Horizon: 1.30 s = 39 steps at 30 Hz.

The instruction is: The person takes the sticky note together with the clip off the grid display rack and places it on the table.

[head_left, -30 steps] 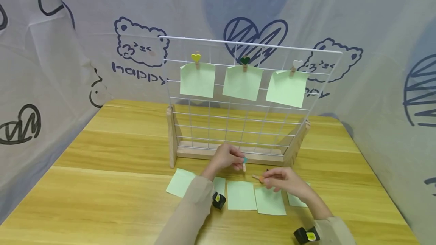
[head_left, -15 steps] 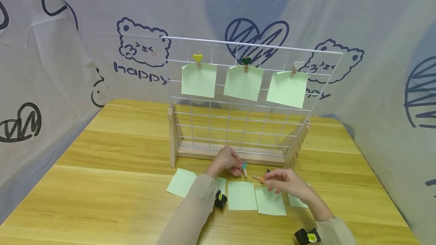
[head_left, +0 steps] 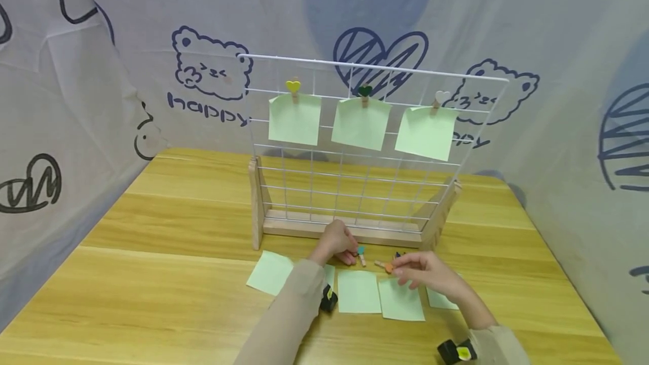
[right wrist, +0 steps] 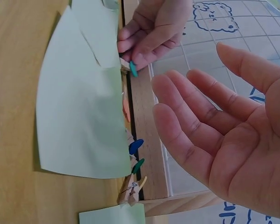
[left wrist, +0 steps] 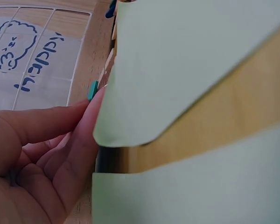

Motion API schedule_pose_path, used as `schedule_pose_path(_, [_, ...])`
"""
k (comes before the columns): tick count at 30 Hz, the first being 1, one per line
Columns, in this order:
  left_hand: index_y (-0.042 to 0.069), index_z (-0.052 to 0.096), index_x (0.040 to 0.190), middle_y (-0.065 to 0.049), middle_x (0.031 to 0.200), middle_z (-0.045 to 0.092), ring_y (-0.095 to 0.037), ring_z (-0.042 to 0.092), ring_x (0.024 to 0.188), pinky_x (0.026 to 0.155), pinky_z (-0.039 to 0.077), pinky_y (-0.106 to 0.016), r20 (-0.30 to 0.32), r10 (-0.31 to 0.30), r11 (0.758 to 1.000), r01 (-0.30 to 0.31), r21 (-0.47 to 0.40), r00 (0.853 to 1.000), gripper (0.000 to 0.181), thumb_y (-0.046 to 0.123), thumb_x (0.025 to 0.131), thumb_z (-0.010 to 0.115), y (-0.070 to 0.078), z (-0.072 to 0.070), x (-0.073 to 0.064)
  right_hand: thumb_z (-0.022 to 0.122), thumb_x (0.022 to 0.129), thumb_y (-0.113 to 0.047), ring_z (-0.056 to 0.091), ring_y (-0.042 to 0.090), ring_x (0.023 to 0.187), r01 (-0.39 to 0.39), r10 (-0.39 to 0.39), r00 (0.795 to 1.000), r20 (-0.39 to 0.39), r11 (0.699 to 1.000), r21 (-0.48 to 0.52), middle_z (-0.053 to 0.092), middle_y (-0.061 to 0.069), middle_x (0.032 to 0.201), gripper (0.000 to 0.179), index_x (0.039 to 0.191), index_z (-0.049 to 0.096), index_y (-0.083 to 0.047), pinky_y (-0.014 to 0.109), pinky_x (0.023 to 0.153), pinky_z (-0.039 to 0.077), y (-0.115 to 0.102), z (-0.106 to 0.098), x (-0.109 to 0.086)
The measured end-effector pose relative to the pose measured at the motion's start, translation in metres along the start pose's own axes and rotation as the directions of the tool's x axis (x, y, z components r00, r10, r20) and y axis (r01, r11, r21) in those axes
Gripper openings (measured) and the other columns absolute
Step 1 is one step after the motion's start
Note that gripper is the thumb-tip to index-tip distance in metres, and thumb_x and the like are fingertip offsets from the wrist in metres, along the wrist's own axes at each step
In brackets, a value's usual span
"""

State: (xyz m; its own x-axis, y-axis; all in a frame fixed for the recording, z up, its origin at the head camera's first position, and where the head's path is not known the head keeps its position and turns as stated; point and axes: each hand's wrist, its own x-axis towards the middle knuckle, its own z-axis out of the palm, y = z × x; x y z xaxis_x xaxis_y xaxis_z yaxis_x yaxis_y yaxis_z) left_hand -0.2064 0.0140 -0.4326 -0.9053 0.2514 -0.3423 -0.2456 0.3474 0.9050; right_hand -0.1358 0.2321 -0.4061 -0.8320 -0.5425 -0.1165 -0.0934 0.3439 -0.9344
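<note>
Just in front of the grid rack's wooden base, my left hand (head_left: pixel 338 241) pinches a small wooden clothespin (head_left: pixel 362 259) with a teal heart at its end. The clothespin appears to lie on the table. My right hand (head_left: pixel 427 269) hovers palm inward with loosely bent fingers, holding nothing. Close to its fingertips lies an orange-topped clothespin (head_left: pixel 389 267). In the right wrist view a blue-topped clothespin (right wrist: pixel 136 146) and a green-topped clothespin (right wrist: pixel 138 165) lie along the base. Pale green paper notes, such as this note (head_left: pixel 359 292), lie in a row nearer me.
A white wire grid (head_left: pixel 324 189) stands in a wooden base (head_left: pixel 380 235). Three green notes hang on it under heart clothespins: a left note (head_left: pixel 294 120), a middle note (head_left: pixel 361 124) and a right note (head_left: pixel 427 133). A printed cloth (head_left: pixel 284 4) hangs behind the table (head_left: pixel 152 275).
My left hand has lowered the teal clothespin towards the table, and it now lies slightly further left. My right hand has hardly moved.
</note>
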Motion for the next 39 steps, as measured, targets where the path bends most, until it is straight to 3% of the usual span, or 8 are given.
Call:
schedule_pose_path(16, [-0.006, 0.062, 0.067, -0.015, 0.056, 0.060, -0.022, 0.059, 0.044, 0.043, 0.051, -0.029, -0.051, 0.051, 0.992, -0.045, 0.121, 0.997, 0.010, -0.007, 0.077, 0.063, 0.000, 0.000, -0.004, 0.052, 0.090, -0.010, 0.061, 0.020, 0.076, 0.017, -0.018, 0.999, 0.031, 1.000, 0.017, 0.058, 0.030, 0.098, 0.036, 0.111, 0.047, 0.019, 0.034, 0.062, 0.052, -0.004, 0.000, 0.002])
schedule_pose_path(26, [-0.004, 0.061, 0.066, -0.014, 0.058, 0.059, -0.024, 0.060, 0.047, 0.042, 0.050, -0.027, -0.080, 0.095, 0.976, -0.076, 0.206, 0.992, 0.012, -0.007, 0.077, 0.062, 0.003, -0.001, -0.008, 0.051, 0.091, -0.012, 0.060, 0.023, 0.076, -0.007, 0.007, 0.998, 0.064, 1.000, -0.004, 0.057, 0.030, 0.098, 0.036, 0.111, 0.049, 0.017, 0.040, 0.063, 0.052, -0.003, 0.000, 0.001])
schedule_pose_path(34, [0.000, 0.064, 0.072, -0.011, 0.064, 0.061, -0.022, 0.060, 0.052, 0.045, 0.050, -0.025, -0.064, 0.121, 0.959, -0.099, 0.267, 0.991, 0.007, 0.001, 0.079, 0.064, 0.011, -0.007, -0.009, 0.050, 0.091, -0.012, 0.062, 0.025, 0.079, 0.034, -0.034, 0.999, 0.020, 0.999, -0.008, 0.058, 0.030, 0.098, 0.038, 0.113, 0.046, 0.019, 0.041, 0.064, 0.052, -0.007, -0.011, -0.001])
schedule_pose_path(39, [0.001, 0.064, 0.076, -0.013, 0.066, 0.062, -0.024, 0.060, 0.055, 0.047, 0.049, -0.026, -0.044, 0.142, 0.945, -0.122, 0.304, 0.989, 0.007, 0.006, 0.081, 0.064, 0.016, -0.012, -0.012, 0.050, 0.091, -0.007, 0.062, 0.022, 0.079, 0.094, -0.094, 0.996, -0.001, 0.996, -0.007, 0.062, 0.018, 0.098, 0.035, 0.113, 0.045, 0.020, 0.040, 0.062, 0.052, -0.013, -0.018, -0.002])
